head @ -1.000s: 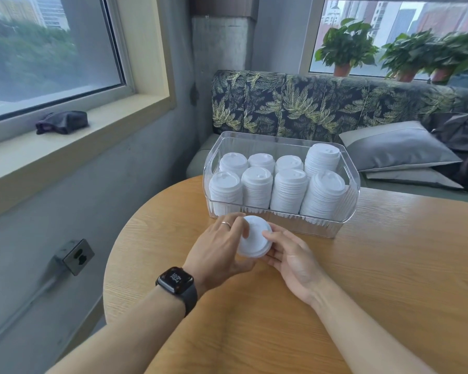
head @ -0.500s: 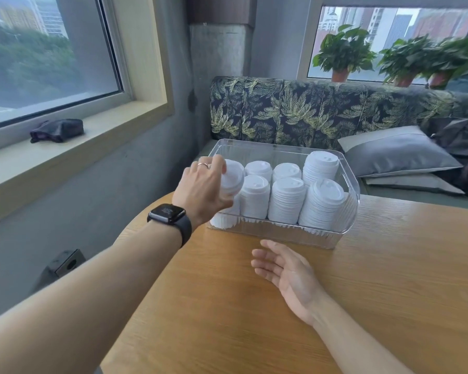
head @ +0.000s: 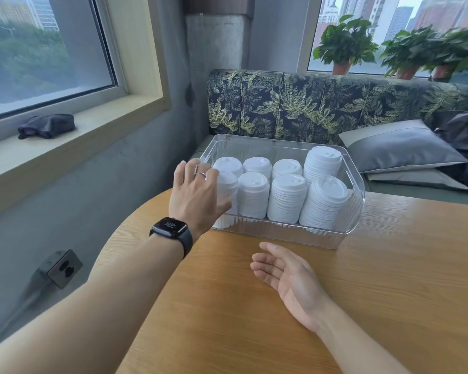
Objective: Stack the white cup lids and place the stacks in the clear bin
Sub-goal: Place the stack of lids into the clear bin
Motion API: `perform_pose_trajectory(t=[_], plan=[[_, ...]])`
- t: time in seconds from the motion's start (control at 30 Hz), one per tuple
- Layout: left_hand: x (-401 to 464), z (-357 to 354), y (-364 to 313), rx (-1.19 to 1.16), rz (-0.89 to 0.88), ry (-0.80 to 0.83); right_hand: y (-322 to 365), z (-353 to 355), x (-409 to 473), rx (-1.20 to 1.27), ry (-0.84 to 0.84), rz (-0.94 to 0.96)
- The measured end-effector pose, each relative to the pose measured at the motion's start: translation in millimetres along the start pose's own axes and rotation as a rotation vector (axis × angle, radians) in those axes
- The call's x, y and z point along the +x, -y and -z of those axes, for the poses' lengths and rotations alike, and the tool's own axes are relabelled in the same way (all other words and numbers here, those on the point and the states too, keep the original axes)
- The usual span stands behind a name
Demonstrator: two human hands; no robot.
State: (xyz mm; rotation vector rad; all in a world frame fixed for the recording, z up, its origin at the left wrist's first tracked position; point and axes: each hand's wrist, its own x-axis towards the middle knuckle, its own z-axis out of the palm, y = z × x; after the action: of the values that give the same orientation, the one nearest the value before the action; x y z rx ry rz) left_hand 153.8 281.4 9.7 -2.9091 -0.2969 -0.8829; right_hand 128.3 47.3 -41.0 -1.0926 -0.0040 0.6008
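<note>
The left hand point(head: 197, 194) reaches over the near left corner of the clear bin point(head: 355, 209), its fingers point(head: 183, 171) loosely spread across the front-left stack of white cup lids point(head: 227, 188); whether they grip a lid I cannot tell. The right hand point(head: 287, 276) lies open, palm up, on the worktop point(head: 403, 279), holding nothing. Eight stacks fill the bin, axes roughly upright, domed tops upward; the two right stacks point(head: 324, 201) lean. A careless nudge or withdrawal could likely topple the front-left column into its neighbours, and the leaning pair could slump.
</note>
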Motion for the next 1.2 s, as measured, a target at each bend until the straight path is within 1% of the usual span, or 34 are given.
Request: perform_pose_trajectory(t=[0.17, 0.27, 0.53, 0.73, 0.87, 1.07, 1.2], plan=[[-9.5, -3.2, 6.5, -0.014, 0.010, -0.066, 0.3, -0.7, -0.4, 0.017, -0.004, 0.001], [-16.7, -3.5, 8.2, -0.008, 0.016, -0.079, 0.1, -1.1, -0.7, 0.021, -0.009, 0.001], [-14.8, -3.1, 4.1, -0.058, 0.068, -0.033, 0.2, -2.4, -2.2, 0.025, -0.014, 0.003], [-15.5, -0.4, 4.1, 0.046, 0.032, 0.028, 0.3, -3.1, -4.1, 0.020, -0.018, 0.008], [-15.8, 1.2, 2.9, 0.063, 0.027, 0.026, -0.8, -3.6, -4.7, 0.026, -0.033, 0.013], [-23.4, 7.0, -15.0, -0.090, 0.116, 0.044, -3.0, -0.2, -6.3, 0.014, -0.052, 0.024], [-27.1, 12.1, -28.0, -0.157, 0.139, 0.052, -2.1, 4.9, -11.5, 0.009, -0.096, 0.063]])
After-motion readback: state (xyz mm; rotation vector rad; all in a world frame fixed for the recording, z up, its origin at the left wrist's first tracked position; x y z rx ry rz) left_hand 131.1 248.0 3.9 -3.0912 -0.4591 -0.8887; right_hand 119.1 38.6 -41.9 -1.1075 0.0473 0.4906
